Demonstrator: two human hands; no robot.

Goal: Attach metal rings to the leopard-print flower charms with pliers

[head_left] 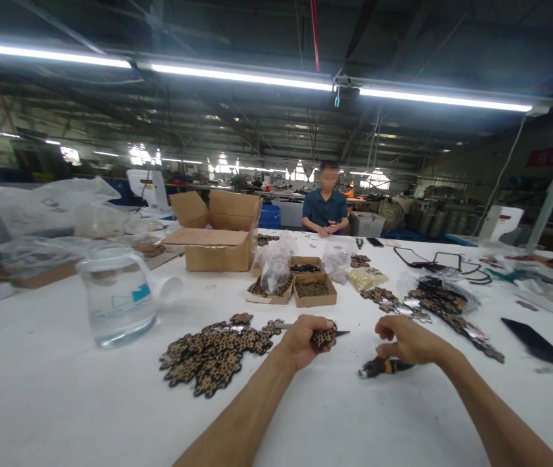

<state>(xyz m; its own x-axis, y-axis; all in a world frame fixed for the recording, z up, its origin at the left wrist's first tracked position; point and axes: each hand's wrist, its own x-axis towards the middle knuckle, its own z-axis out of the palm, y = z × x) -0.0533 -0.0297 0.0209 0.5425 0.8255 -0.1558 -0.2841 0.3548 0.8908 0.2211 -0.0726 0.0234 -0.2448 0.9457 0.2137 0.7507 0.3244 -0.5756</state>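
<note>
My left hand (pixel 303 338) is closed round a small leopard-print patch (pixel 323 336) with a dark edge. A slim pointed tool lies in the same grip: its grey end (pixel 283 325) shows on the left and its dark tip (pixel 343 333) on the right. My right hand (pixel 410 338) hovers with bent fingers, a gap between thumb and fingertips and nothing seen in it. Just below it lies a dark hand tool like pliers (pixel 378 367) with a yellow band; the hand partly covers its far end. A pile of leopard-print patches (pixel 208 355) spreads left of my left hand.
Small cardboard boxes (pixel 315 301) of metal bits stand ahead, a large open carton (pixel 220 256) behind them. A clear water jug (pixel 115 305) stands left. More patches (pixel 444 303) and a black flat object (pixel 539 342) lie right. Another person (pixel 325 204) sits across the table.
</note>
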